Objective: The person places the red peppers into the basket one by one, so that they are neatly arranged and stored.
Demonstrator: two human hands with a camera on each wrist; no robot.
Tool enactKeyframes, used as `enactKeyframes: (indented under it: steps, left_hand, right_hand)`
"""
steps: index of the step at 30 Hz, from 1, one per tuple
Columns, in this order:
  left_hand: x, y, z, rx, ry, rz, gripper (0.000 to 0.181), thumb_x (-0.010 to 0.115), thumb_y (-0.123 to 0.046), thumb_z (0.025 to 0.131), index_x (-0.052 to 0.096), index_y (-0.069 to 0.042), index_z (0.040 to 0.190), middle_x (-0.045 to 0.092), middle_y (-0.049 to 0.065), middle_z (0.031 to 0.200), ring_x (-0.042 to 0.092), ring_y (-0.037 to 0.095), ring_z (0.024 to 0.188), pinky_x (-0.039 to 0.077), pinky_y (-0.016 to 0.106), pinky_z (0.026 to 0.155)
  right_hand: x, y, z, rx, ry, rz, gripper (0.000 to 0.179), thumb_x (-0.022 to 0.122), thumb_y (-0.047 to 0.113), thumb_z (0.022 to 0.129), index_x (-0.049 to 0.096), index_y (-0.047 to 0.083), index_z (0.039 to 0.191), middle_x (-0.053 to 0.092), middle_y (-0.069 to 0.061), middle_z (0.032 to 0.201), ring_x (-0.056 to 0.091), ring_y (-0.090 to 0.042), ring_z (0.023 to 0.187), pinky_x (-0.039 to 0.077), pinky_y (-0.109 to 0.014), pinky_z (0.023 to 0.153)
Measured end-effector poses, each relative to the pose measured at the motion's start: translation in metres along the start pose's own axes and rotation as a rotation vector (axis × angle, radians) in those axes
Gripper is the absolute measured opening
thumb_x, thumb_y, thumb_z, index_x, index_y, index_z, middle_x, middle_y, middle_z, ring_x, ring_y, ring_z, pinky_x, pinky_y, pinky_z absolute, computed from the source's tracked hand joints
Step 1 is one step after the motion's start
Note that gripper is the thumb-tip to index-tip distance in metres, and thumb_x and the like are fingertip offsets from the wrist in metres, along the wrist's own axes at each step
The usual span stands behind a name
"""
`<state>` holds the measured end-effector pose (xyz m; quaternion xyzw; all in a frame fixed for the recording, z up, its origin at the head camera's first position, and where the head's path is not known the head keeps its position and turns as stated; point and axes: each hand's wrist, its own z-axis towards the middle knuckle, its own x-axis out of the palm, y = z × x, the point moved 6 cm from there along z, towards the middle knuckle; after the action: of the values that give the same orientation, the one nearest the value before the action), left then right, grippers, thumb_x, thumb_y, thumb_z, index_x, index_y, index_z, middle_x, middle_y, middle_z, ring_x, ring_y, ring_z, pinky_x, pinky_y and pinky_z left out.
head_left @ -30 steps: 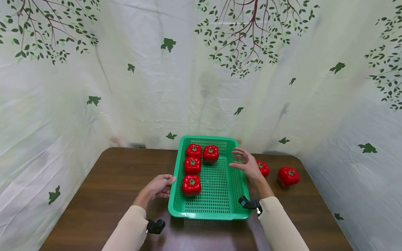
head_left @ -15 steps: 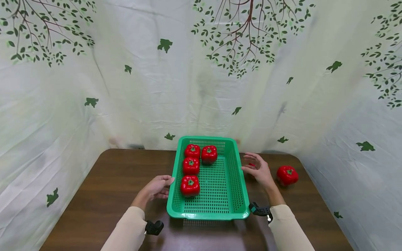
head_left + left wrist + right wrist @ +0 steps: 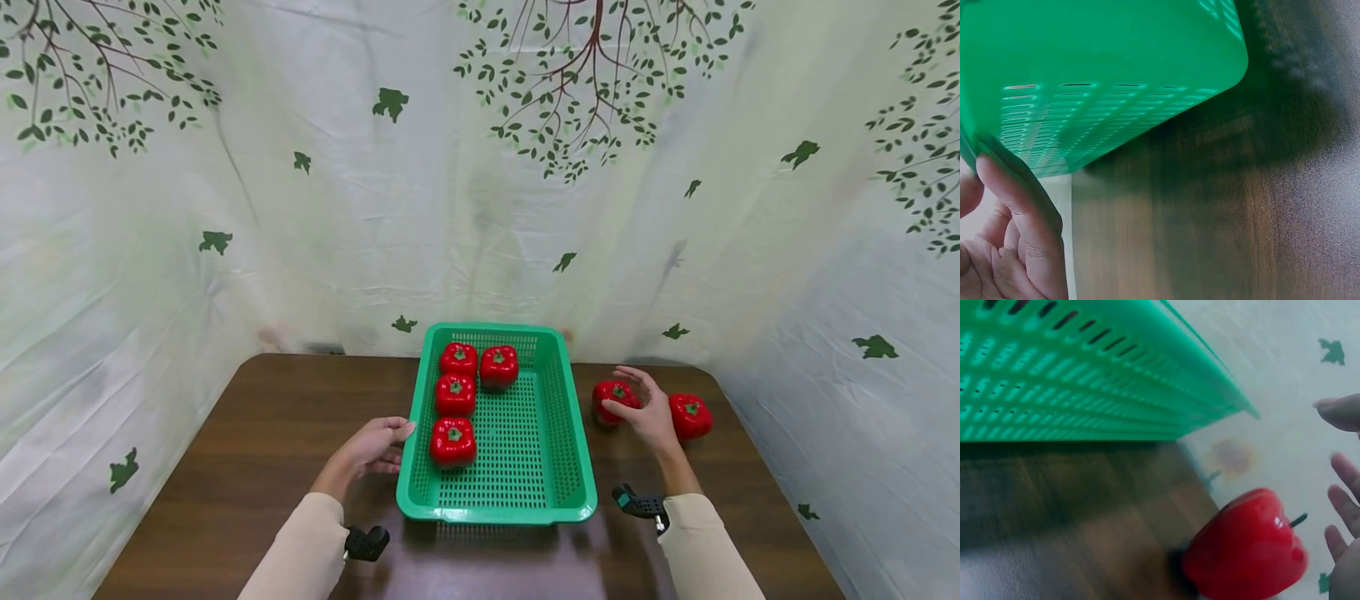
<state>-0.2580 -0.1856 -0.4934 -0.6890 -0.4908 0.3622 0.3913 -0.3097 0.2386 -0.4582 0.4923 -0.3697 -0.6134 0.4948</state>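
A green plastic basket (image 3: 525, 450) with slotted walls stands on the table. Several red bell peppers lie inside it, among them a front-left pepper (image 3: 453, 442). My left hand (image 3: 375, 446) pinches the basket's left rim between thumb and fingers; the left wrist view shows these fingers (image 3: 1019, 181) beneath the rim. Right of the basket, my right hand (image 3: 651, 414) hovers over a red bell pepper (image 3: 611, 402), partly covering it. In the right wrist view the fingers (image 3: 1349, 506) are spread, apart from that pepper (image 3: 1247, 547).
Another red bell pepper (image 3: 690, 416) sits on the brown wooden table (image 3: 300, 392), just right of my right hand. A white curtain (image 3: 480, 208) printed with leaves and branches hangs behind the table and along both sides.
My right hand has moved right, from over the basket's right rim to the nearer loose pepper on the table. My left hand stays on the left rim.
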Motion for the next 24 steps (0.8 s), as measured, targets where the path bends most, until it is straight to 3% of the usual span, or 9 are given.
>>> enactKeyframes:
  steps: [5, 10, 14, 17, 24]
  left_hand:
    - [-0.002, 0.001, -0.001, -0.005, -0.010, 0.006, 0.035, 0.050, -0.024, 0.101, 0.053, 0.003, 0.123, 0.066, 0.007, 0.088, 0.064, 0.017, 0.068, 0.056, 0.030, 0.063]
    - [-0.003, 0.000, -0.001, -0.002, -0.005, 0.012, 0.036, 0.050, -0.026, 0.101, 0.053, 0.002, 0.123, 0.066, 0.006, 0.089, 0.064, 0.017, 0.068, 0.056, 0.029, 0.063]
    - [-0.003, 0.000, 0.000, 0.001, -0.001, 0.013, 0.037, 0.050, -0.027, 0.101, 0.053, 0.002, 0.124, 0.066, 0.006, 0.089, 0.065, 0.017, 0.068, 0.056, 0.029, 0.063]
    - [-0.003, 0.002, 0.000, -0.004, -0.004, 0.012, 0.037, 0.050, -0.027, 0.101, 0.053, 0.001, 0.124, 0.066, 0.006, 0.089, 0.065, 0.017, 0.068, 0.056, 0.030, 0.063]
    - [-0.002, 0.000, -0.001, -0.001, -0.004, 0.009, 0.034, 0.050, -0.025, 0.101, 0.054, 0.002, 0.122, 0.066, 0.006, 0.087, 0.064, 0.017, 0.067, 0.055, 0.029, 0.062]
  right_hand:
    - [-0.003, 0.000, -0.001, 0.051, -0.033, 0.053, 0.059, 0.065, -0.008, 0.086, 0.039, -0.004, 0.139, 0.046, -0.015, 0.138, 0.035, -0.037, 0.131, 0.026, -0.057, 0.110]
    - [-0.002, 0.003, -0.005, 0.136, -0.033, 0.054, 0.067, 0.067, -0.005, 0.085, 0.033, -0.004, 0.143, 0.032, -0.023, 0.149, 0.024, -0.039, 0.139, 0.023, -0.057, 0.111]
    - [-0.004, -0.023, 0.001, 0.181, -0.020, 0.018, 0.076, 0.072, 0.002, 0.085, 0.028, 0.004, 0.147, 0.024, -0.020, 0.155, 0.015, -0.038, 0.143, 0.023, -0.059, 0.111]
    - [-0.006, -0.045, 0.007, 0.212, -0.006, -0.031, 0.083, 0.074, 0.007, 0.084, 0.025, 0.009, 0.150, 0.021, -0.019, 0.156, 0.016, -0.040, 0.142, 0.028, -0.059, 0.109]
    - [-0.003, -0.060, 0.012, 0.317, 0.024, -0.124, 0.090, 0.076, 0.012, 0.083, 0.020, 0.016, 0.153, 0.018, -0.021, 0.155, 0.021, -0.045, 0.137, 0.034, -0.060, 0.105]
